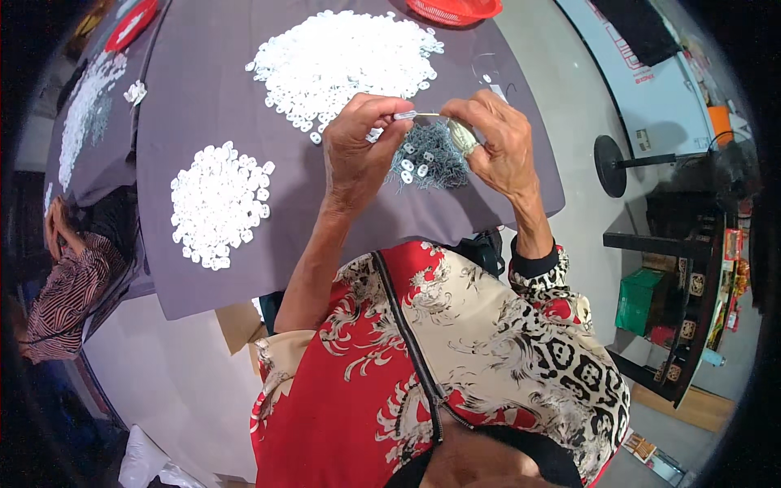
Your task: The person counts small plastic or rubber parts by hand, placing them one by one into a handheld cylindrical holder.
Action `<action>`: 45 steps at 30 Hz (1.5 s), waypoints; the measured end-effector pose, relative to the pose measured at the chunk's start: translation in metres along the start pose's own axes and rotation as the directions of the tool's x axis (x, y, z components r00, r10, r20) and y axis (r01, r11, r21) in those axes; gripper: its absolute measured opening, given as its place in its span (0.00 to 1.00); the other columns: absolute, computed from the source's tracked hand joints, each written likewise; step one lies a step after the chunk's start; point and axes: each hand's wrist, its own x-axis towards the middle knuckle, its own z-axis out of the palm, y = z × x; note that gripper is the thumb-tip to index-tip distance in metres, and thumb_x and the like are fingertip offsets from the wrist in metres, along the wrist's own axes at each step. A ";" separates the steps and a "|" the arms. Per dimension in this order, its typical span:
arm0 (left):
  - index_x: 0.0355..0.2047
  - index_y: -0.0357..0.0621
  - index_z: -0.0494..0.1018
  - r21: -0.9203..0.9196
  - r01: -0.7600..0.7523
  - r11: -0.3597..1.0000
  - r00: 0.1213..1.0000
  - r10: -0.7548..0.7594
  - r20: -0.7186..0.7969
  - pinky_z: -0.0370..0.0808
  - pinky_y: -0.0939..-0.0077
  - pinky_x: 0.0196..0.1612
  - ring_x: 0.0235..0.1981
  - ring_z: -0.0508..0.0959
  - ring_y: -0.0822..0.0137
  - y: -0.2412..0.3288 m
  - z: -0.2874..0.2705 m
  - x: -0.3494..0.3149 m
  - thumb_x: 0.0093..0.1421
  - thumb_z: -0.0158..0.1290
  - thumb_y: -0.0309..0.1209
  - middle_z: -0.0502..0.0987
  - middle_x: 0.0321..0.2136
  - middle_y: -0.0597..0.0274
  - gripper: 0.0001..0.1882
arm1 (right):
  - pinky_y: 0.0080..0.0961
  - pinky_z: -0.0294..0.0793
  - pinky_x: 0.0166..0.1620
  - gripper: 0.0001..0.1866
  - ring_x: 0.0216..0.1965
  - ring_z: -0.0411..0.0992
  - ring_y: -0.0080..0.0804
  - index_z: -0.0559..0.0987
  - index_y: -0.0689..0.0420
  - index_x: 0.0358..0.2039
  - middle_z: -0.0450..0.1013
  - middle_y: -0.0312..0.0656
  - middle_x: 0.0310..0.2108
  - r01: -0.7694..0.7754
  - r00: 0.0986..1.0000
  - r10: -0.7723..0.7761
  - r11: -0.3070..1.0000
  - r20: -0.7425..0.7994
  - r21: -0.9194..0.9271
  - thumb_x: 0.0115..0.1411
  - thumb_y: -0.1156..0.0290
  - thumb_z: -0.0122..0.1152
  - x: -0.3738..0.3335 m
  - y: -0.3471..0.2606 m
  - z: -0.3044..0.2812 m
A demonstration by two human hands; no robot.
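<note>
Between thumb and forefinger, my left hand (358,142) pinches a small white plastic piece (404,116). My right hand (500,138) is closed round the pale ribbed handle of a thin-shafted hand tool (462,137); its exact kind is unclear. The shaft points left and its tip meets the white piece or lies just beside it. Below both hands spreads a heap of thin grey-blue bits (439,167), with several white pieces on top. Beyond my left hand lies a large heap of white oval pieces (346,61). A smaller heap of similar pieces (218,207) sits to the left.
A dark grey cloth (285,220) covers the table. A red basket (457,10) stands at its far edge. At the left, another person's hands (61,228) rest by a second table with white pieces (85,114). A dark shelf (675,301) stands at the right.
</note>
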 end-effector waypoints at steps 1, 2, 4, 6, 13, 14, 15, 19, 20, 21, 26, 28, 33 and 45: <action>0.31 0.43 0.74 0.000 0.001 1.000 1.000 -0.001 0.000 0.71 0.84 0.31 0.26 0.72 0.75 0.000 -0.001 0.000 0.44 0.56 0.18 0.74 0.28 0.63 0.12 | 0.25 0.62 0.23 0.18 0.18 0.62 0.34 0.74 0.61 0.26 0.62 0.40 0.16 0.015 1.000 -0.016 1.000 -0.009 -0.016 0.30 0.83 0.46 -0.001 0.001 0.001; 0.31 0.43 0.74 -0.005 0.007 1.000 1.000 -0.007 0.013 0.70 0.84 0.30 0.26 0.72 0.76 0.001 -0.002 0.000 0.44 0.55 0.18 0.74 0.28 0.64 0.12 | 0.25 0.62 0.23 0.18 0.18 0.62 0.34 0.74 0.61 0.26 0.62 0.40 0.16 0.013 1.000 -0.013 1.000 -0.009 -0.016 0.30 0.83 0.46 -0.001 -0.001 0.002; 0.32 0.43 0.74 -0.010 0.016 1.000 0.999 -0.016 0.029 0.70 0.84 0.30 0.25 0.71 0.76 0.000 -0.004 -0.001 0.45 0.55 0.18 0.74 0.27 0.64 0.12 | 0.26 0.62 0.23 0.18 0.18 0.62 0.35 0.74 0.60 0.26 0.62 0.40 0.16 -0.023 1.000 0.023 1.000 0.004 0.016 0.29 0.83 0.45 0.000 -0.005 0.002; 0.32 0.44 0.75 -0.016 0.064 0.998 0.997 -0.063 0.033 0.69 0.85 0.30 0.25 0.71 0.77 -0.001 -0.005 -0.002 0.45 0.55 0.18 0.73 0.26 0.65 0.12 | 0.26 0.62 0.23 0.18 0.18 0.62 0.35 0.74 0.60 0.26 0.62 0.40 0.16 -0.020 1.000 0.021 0.999 -0.016 0.026 0.29 0.83 0.45 -0.002 -0.002 0.004; 0.33 0.41 0.74 0.002 0.164 0.987 0.980 -0.163 0.112 0.67 0.90 0.32 0.29 0.69 0.81 0.002 -0.010 -0.003 0.49 0.53 0.17 0.71 0.30 0.68 0.11 | 0.26 0.63 0.26 0.18 0.22 0.63 0.37 0.73 0.60 0.27 0.63 0.41 0.18 0.011 1.000 -0.013 0.998 0.028 0.060 0.31 0.83 0.45 -0.004 0.002 0.013; 0.33 0.42 0.75 -0.024 0.190 0.982 0.978 -0.187 0.092 0.67 0.89 0.31 0.27 0.69 0.80 0.003 -0.008 -0.002 0.48 0.53 0.18 0.71 0.28 0.68 0.11 | 0.26 0.63 0.26 0.18 0.22 0.63 0.37 0.73 0.60 0.27 0.63 0.41 0.18 -0.003 1.000 0.002 0.998 0.019 0.061 0.31 0.83 0.45 -0.006 0.003 0.015; 0.32 0.42 0.75 -0.050 0.216 0.975 0.974 -0.212 0.074 0.68 0.88 0.30 0.25 0.70 0.80 0.003 -0.008 -0.002 0.47 0.54 0.18 0.72 0.27 0.68 0.11 | 0.27 0.63 0.27 0.18 0.23 0.63 0.38 0.73 0.60 0.28 0.64 0.42 0.18 -0.012 0.999 0.010 0.998 0.030 0.065 0.31 0.82 0.45 -0.008 0.003 0.018; 0.33 0.40 0.74 -0.068 0.272 0.960 0.960 -0.265 0.090 0.68 0.88 0.31 0.27 0.70 0.80 0.003 -0.010 -0.003 0.48 0.53 0.18 0.72 0.27 0.68 0.10 | 0.30 0.63 0.29 0.19 0.24 0.64 0.41 0.72 0.60 0.29 0.66 0.43 0.20 -0.035 0.999 0.037 0.986 -0.005 0.162 0.31 0.83 0.45 -0.012 0.006 0.022; 0.34 0.38 0.74 -0.116 0.351 0.929 0.934 -0.340 0.104 0.68 0.87 0.32 0.27 0.71 0.79 0.002 -0.012 -0.003 0.49 0.53 0.18 0.72 0.28 0.67 0.10 | 0.30 0.63 0.29 0.18 0.24 0.64 0.41 0.72 0.61 0.29 0.66 0.43 0.21 -0.051 0.998 0.056 0.981 -0.019 0.189 0.31 0.84 0.46 -0.011 0.005 0.022; 0.34 0.37 0.73 -0.160 0.428 0.889 0.903 -0.413 0.120 0.68 0.87 0.33 0.28 0.71 0.79 0.002 -0.013 -0.003 0.49 0.53 0.19 0.72 0.28 0.66 0.10 | 0.30 0.63 0.30 0.18 0.25 0.64 0.42 0.72 0.61 0.29 0.66 0.44 0.21 -0.078 0.996 0.084 0.974 -0.023 0.213 0.32 0.84 0.47 -0.011 0.004 0.023; 0.35 0.36 0.73 -0.033 0.454 0.891 0.884 -0.445 0.144 0.69 0.86 0.34 0.29 0.72 0.77 0.004 -0.014 -0.002 0.51 0.51 0.21 0.73 0.29 0.65 0.09 | 0.30 0.65 0.32 0.19 0.26 0.66 0.42 0.72 0.60 0.30 0.67 0.44 0.23 -0.091 0.995 0.101 0.960 -0.024 0.264 0.32 0.84 0.47 -0.018 0.012 0.040; 0.34 0.36 0.73 -0.031 0.446 0.895 0.885 -0.435 0.168 0.69 0.85 0.34 0.29 0.72 0.76 -0.001 -0.013 -0.003 0.52 0.50 0.22 0.73 0.29 0.64 0.08 | 0.31 0.66 0.33 0.19 0.27 0.67 0.42 0.72 0.60 0.30 0.68 0.43 0.23 -0.094 0.994 0.107 0.960 -0.034 0.265 0.33 0.84 0.48 -0.021 0.016 0.047; 0.37 0.31 0.71 -0.186 0.494 0.850 0.870 -0.479 0.120 0.71 0.82 0.34 0.28 0.74 0.73 0.001 -0.014 -0.004 0.53 0.50 0.22 0.73 0.27 0.61 0.11 | 0.31 0.66 0.33 0.17 0.28 0.67 0.42 0.71 0.59 0.30 0.68 0.43 0.23 -0.039 0.998 0.052 0.959 -0.037 0.282 0.34 0.85 0.49 -0.016 0.020 0.056; 0.40 0.30 0.69 -0.209 0.582 0.786 0.813 -0.559 0.163 0.73 0.81 0.33 0.28 0.75 0.71 -0.008 -0.023 0.003 0.55 0.46 0.21 0.74 0.29 0.56 0.12 | 0.30 0.66 0.29 0.13 0.24 0.65 0.36 0.71 0.57 0.27 0.62 0.39 0.19 0.047 0.998 -0.043 0.994 -0.043 0.101 0.38 0.84 0.52 -0.005 0.023 0.061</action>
